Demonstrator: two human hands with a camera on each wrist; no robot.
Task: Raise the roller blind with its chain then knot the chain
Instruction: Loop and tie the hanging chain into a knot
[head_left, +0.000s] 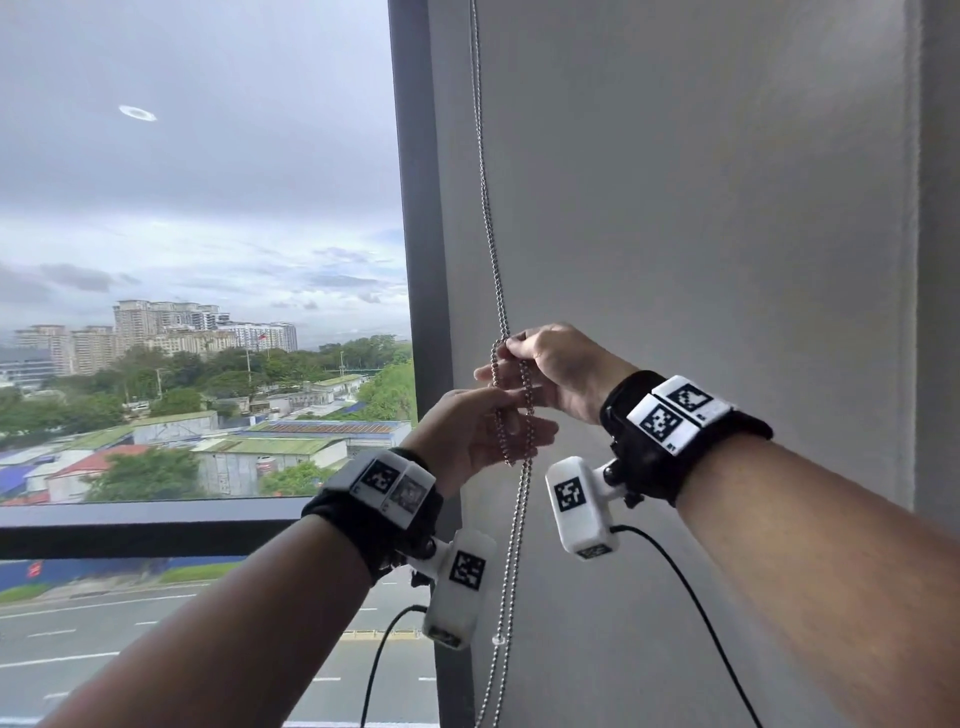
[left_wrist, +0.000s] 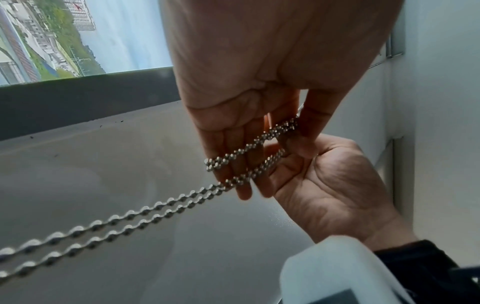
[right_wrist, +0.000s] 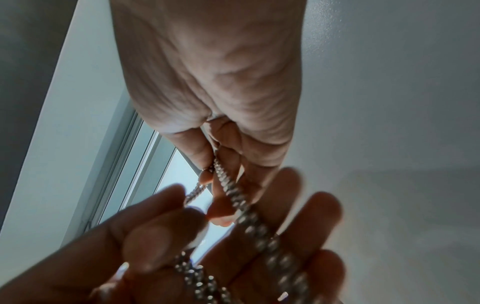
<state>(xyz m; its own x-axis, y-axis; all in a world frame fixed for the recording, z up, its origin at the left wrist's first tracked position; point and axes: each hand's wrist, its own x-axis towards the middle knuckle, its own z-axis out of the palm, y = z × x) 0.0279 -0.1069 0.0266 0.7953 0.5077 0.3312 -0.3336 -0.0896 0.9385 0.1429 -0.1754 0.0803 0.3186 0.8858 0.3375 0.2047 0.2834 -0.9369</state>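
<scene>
A silver ball chain (head_left: 491, 249) hangs down the white wall beside the window frame. My right hand (head_left: 511, 347) pinches it between thumb and fingertips, where the strands fold into a short loop. Just below, my left hand (head_left: 506, 410) lies with its fingers stretched under the doubled strands, the thumb pressing them down. In the left wrist view the chain (left_wrist: 161, 207) runs as two twisted strands across the left hand (left_wrist: 285, 131), with a loop end over the fingers. The right wrist view shows my right hand (right_wrist: 214, 166) pinching the chain (right_wrist: 249, 218). No blind fabric covers the pane.
The window pane (head_left: 208, 260) fills the left, bounded by a dark upright frame (head_left: 421, 260) and a dark lower rail (head_left: 130, 530). A plain white wall (head_left: 701, 208) is on the right. A small clear clip (head_left: 498, 640) sits by the lower chain. Black cables hang from both wrist cameras.
</scene>
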